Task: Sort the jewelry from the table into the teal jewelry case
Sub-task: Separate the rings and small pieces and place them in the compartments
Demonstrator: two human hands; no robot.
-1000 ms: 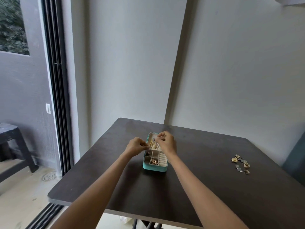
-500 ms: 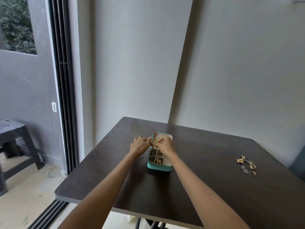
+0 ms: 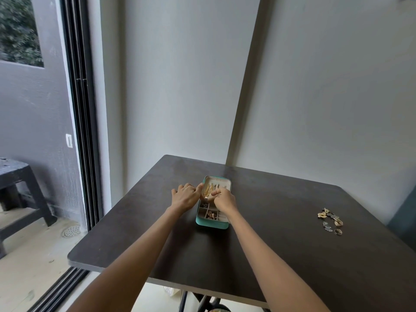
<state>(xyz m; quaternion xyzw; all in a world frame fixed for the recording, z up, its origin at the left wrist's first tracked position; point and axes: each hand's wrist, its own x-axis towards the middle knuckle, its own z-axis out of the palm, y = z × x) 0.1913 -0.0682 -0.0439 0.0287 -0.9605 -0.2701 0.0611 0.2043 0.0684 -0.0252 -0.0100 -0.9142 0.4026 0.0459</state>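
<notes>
From your head camera, you have one teal jewelry case [image 3: 212, 224] lying open on the dark table [image 3: 281, 255], a little left of the table's middle. Its long axis runs away from you toward the wall, with the opened lid [image 3: 221, 181] at the far end and the divided tray at the near end. Several tray compartments show, some with small gold and dark pieces in them; an exact count of those is too fine to make out.

Your two hands meet over the lid end. Your left hand [image 3: 185, 197] sits at the case's left edge with fingers curled, thumb reaching to the rim; whether it pinches anything cannot be told. Your right hand [image 3: 224, 199] is curled over the middle of the case, fingertips pinching a thin gold chain [image 3: 208, 190] that lies along the case's length inside the lid.

One loose cluster of jewelry [image 3: 331, 221] lies well apart on the table's right side, roughly eight small pieces, gold and silver-grey.
</notes>
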